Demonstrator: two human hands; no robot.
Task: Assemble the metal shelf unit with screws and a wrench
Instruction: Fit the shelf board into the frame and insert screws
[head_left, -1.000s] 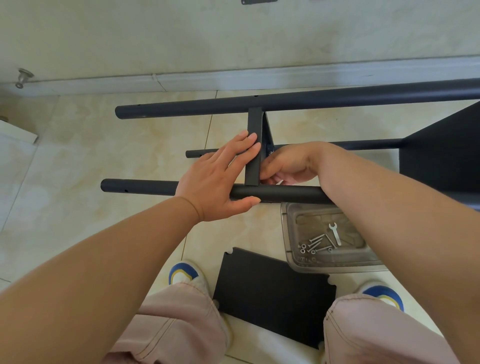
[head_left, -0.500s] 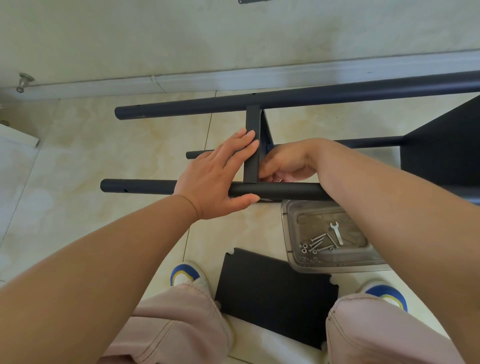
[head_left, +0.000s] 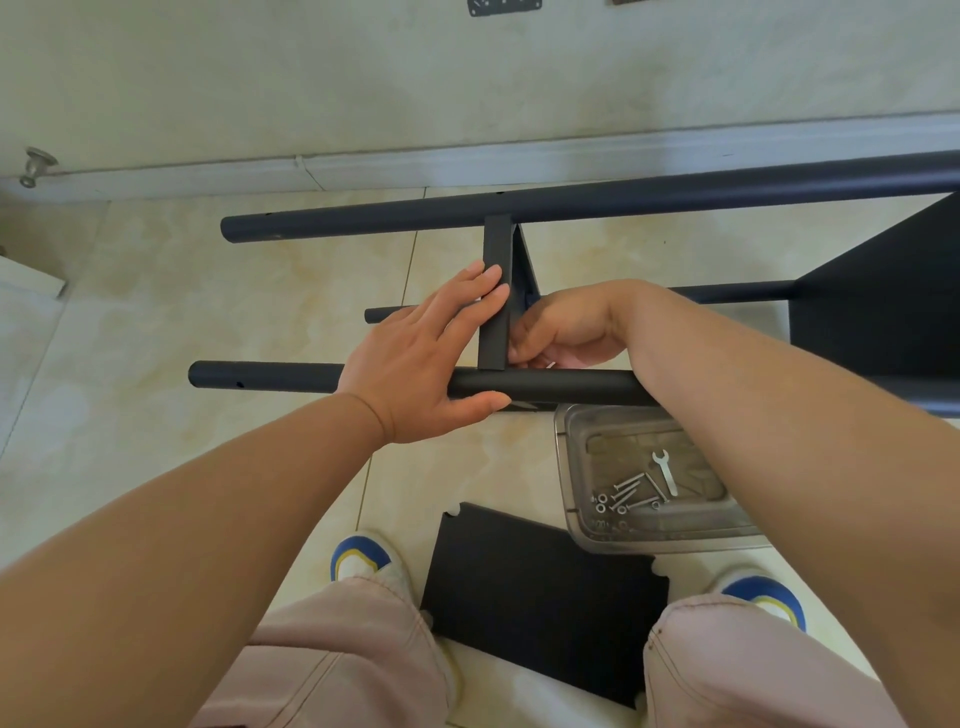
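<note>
The black metal shelf unit lies on its side on the floor. Its near pole (head_left: 270, 375) and far pole (head_left: 675, 195) run left to right, joined by a black shelf panel (head_left: 496, 249) seen edge-on. My left hand (head_left: 421, 364) lies flat against the panel's left face, thumb under the near pole. My right hand (head_left: 566, 332) is curled behind the panel where it meets the near pole, fingertips pinched on something small and pale, mostly hidden. A small wrench (head_left: 665, 470) and several screws (head_left: 626, 496) lie in a clear plastic tray (head_left: 571, 483).
A loose black shelf panel (head_left: 535, 592) lies flat on the tiles between my shoes. Another mounted panel (head_left: 883, 312) stands at the right. A third thin pole (head_left: 737, 292) runs behind my hands. A wall and skirting board lie beyond, with a doorstop (head_left: 36, 165) at the left.
Both hands stay at the joint. My right hand's fingers have shifted slightly lower toward the near pole. The view has tilted a little.
</note>
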